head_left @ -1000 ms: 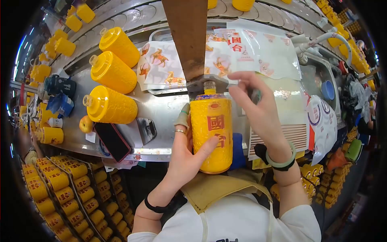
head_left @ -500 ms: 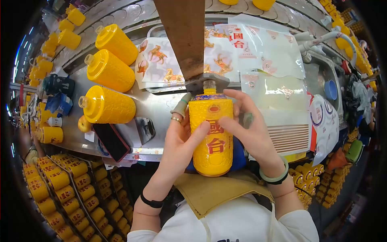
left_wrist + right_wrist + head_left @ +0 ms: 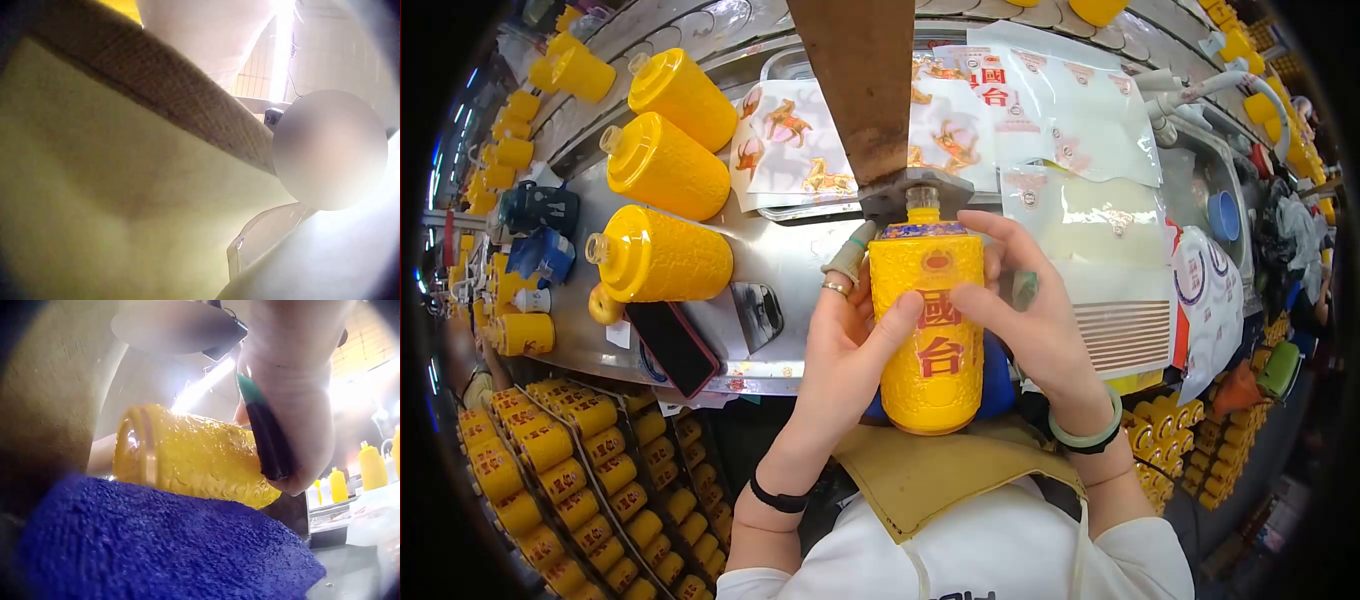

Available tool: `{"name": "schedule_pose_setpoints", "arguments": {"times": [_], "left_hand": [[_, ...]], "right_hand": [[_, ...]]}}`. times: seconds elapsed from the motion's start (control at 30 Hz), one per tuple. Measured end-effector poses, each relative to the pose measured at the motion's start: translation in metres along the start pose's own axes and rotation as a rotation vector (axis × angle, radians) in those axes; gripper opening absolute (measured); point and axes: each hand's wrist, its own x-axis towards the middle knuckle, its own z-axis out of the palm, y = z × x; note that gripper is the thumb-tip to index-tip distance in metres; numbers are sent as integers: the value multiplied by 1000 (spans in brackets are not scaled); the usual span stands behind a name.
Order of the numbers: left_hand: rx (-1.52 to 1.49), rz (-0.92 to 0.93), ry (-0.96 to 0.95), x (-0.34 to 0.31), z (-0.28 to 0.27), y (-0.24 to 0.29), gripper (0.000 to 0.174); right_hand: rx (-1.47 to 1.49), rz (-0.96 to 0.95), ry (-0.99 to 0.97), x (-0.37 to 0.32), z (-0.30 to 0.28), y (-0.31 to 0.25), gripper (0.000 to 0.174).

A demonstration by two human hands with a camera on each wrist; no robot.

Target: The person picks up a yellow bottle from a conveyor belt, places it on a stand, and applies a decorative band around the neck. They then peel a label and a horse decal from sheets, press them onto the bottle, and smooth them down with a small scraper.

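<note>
Left hand (image 3: 840,345) and right hand (image 3: 1040,315) have both got this yellow bottle (image 3: 930,390) gripped between them, thumbs on its front, with a phone (image 3: 672,345) off left of the left one and horse-print sheets (image 3: 795,120) out past both.

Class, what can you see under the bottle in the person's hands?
The right wrist view shows a blue cloth below the yellow bottle; whatever the cloth itself covers cannot be seen.

We read 國台 in red down the yellow bottle (image 3: 933,328) and again on a printed sheet (image 3: 1006,118); the dark letters on the white shirt (image 3: 990,535) are cut off, so we cannot read them.
</note>
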Motion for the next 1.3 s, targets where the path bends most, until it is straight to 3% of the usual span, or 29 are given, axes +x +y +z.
{"name": "schedule_pose_setpoints", "arguments": {"times": [0.67,0.73,0.93,1.3], "left_hand": [[-15,12,-4,-2,-2,-2,67],[-70,10,1,0,-2,-2,68],[-3,14,8,1,0,-2,67],[-33,40,-2,1,2,-2,72]], "right_hand": [[8,28,-13,-1,-1,-7,62],[163,121,-3,-2,-1,-12,62],[26,6,-16,-3,-2,0,63],[18,5,-27,-3,-3,-2,66]]}}
